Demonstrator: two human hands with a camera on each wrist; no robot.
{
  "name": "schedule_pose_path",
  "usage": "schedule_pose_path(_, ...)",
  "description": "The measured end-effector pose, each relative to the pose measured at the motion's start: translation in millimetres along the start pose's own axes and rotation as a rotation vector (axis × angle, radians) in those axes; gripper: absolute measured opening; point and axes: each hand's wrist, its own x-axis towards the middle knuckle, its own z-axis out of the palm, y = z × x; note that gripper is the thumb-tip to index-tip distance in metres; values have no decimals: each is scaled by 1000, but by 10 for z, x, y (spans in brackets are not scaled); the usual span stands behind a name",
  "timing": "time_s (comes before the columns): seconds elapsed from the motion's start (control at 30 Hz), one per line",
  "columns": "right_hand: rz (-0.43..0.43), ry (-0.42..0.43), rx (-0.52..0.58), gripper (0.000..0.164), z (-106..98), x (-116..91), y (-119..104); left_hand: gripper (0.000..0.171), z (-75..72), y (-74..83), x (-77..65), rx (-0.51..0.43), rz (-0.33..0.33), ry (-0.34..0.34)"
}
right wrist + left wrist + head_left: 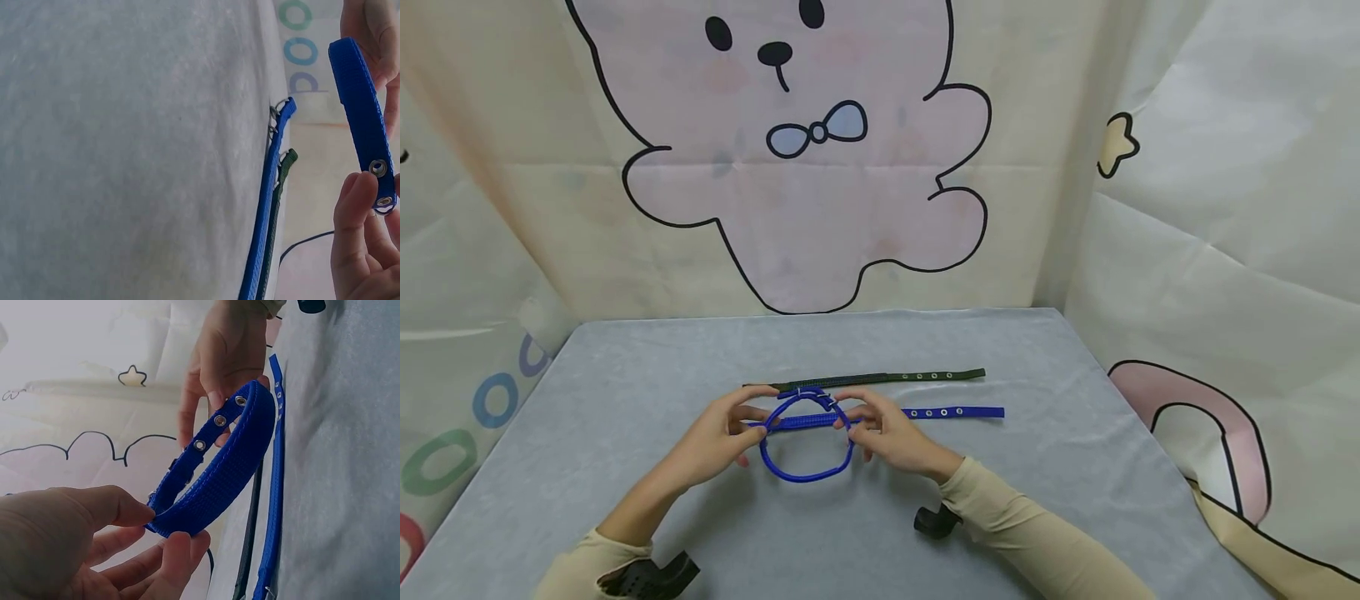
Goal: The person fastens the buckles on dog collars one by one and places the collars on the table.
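Observation:
A blue collar (805,478) with metal eyelets is closed into a loop and held above the table. My left hand (718,437) pinches its left side between thumb and fingers. On the opposite side, my right hand (891,433) grips the band with thumb and fingers. The left wrist view shows the collar's padded band (225,481) with the row of eyelets behind it. In the right wrist view, my right thumb (359,190) lies by the eyelets. Fingers partly hide the buckle.
Behind the held loop, a second blue collar (958,412) lies stretched out flat, partly covered by the hands. Farther back lies a dark green collar (925,377), roughly parallel to it. Grey cloth (647,367) covers the table, and printed curtains (887,225) hang around it.

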Motion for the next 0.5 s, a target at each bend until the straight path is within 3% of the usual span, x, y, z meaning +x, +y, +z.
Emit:
schedule_pose_path(0.2, 5, -31, -24, 50, 75, 45, 2, 50, -61, -41, -72, 0, -51, 3)
schedule_pose_path(0.5, 8, -28, 8, 54, 271, 179, 19, 50, -211, -152, -193, 46, -36, 15)
